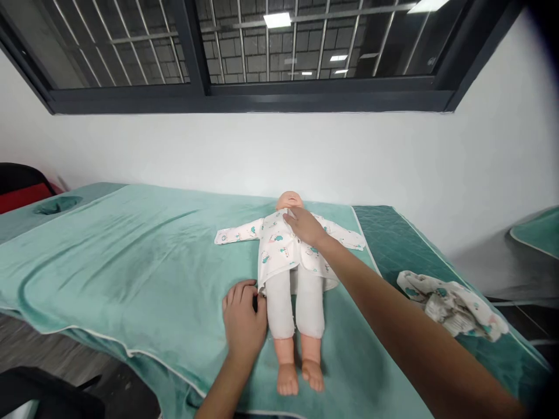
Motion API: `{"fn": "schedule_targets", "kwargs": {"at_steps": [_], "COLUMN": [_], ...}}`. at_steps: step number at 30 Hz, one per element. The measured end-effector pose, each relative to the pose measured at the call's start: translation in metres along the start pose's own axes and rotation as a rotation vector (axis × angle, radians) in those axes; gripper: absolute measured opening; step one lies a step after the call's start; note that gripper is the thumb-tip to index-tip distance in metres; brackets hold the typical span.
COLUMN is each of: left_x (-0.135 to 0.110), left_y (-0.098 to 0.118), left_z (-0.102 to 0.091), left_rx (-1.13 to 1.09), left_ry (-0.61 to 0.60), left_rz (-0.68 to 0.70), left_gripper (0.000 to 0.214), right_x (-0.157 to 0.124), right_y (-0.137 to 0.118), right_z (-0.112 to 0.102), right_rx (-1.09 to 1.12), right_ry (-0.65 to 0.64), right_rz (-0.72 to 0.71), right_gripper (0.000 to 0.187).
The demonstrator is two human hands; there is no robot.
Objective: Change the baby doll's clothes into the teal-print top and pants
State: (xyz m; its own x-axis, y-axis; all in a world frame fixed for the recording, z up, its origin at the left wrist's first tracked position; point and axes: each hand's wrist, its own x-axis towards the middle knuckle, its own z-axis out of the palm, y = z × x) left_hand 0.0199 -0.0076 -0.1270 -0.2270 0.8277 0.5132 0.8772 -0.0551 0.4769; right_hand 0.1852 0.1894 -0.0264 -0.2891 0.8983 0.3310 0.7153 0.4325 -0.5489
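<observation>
A baby doll (286,349) lies on its back on the green bed cover, head toward the wall and bare feet toward me. It wears a white long-sleeved baby shirt (279,250) with a small green and pink print, both sleeves stretched out sideways. White fabric covers its thighs. My right hand (308,226) reaches across to the upper chest, its fingers closed at the shirt's front edge just below the neck. Beside the doll's hip, my left hand (244,311) rests on the cover with fingers extended, its thumb near the shirt's hem.
A crumpled printed baby garment (454,302) lies on the darker green quilted strip at right. The green bed cover (131,250) spreads wide to the left. A white wall and dark-framed window (305,99) stand behind the bed. A black chair-like object (48,393) sits at lower left.
</observation>
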Motion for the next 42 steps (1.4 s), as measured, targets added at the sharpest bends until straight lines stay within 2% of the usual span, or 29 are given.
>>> {"fn": "schedule_targets", "kwargs": {"at_steps": [4,9,16,28,33,35,38,40,42], "left_x": [0.0,0.002,0.002,0.002,0.0,-0.001,-0.001,-0.001,0.0], "left_y": [0.001,-0.001,0.002,0.002,0.001,0.0,0.0,-0.001,-0.001], "left_z": [0.001,0.005,0.007,0.006,0.007,0.007,0.007,0.007,0.007], "left_rx": [0.009,0.055,0.084,0.055,0.04,0.038,0.039,0.04,0.038], "left_ry": [0.006,0.008,0.025,0.033,0.04,0.042,0.042,0.04,0.04], "left_rz": [-0.003,-0.057,-0.057,-0.064,-0.051,-0.046,-0.04,-0.035,-0.029], "left_gripper": [0.013,0.022,0.017,0.011,0.01,0.009,0.009,0.009,0.009], "right_x": [-0.019,-0.022,-0.048,-0.072,-0.078,-0.09,-0.126,-0.157,-0.186], "right_y": [-0.011,-0.023,-0.016,-0.006,-0.001,0.004,0.014,0.023,0.032], "right_z": [-0.002,0.001,-0.005,0.005,0.001,-0.005,-0.01,-0.006,0.001], "right_rx": [-0.02,-0.001,0.01,0.044,0.188,0.259,0.307,0.296,0.272], "right_ry": [0.102,0.084,0.232,0.328,0.394,0.459,0.532,0.53,0.476], "right_rz": [0.016,0.11,0.153,0.087,0.036,0.014,-0.013,0.002,0.038], "right_gripper": [0.023,0.013,0.013,0.008,0.007,0.011,0.015,0.018,0.027]}}
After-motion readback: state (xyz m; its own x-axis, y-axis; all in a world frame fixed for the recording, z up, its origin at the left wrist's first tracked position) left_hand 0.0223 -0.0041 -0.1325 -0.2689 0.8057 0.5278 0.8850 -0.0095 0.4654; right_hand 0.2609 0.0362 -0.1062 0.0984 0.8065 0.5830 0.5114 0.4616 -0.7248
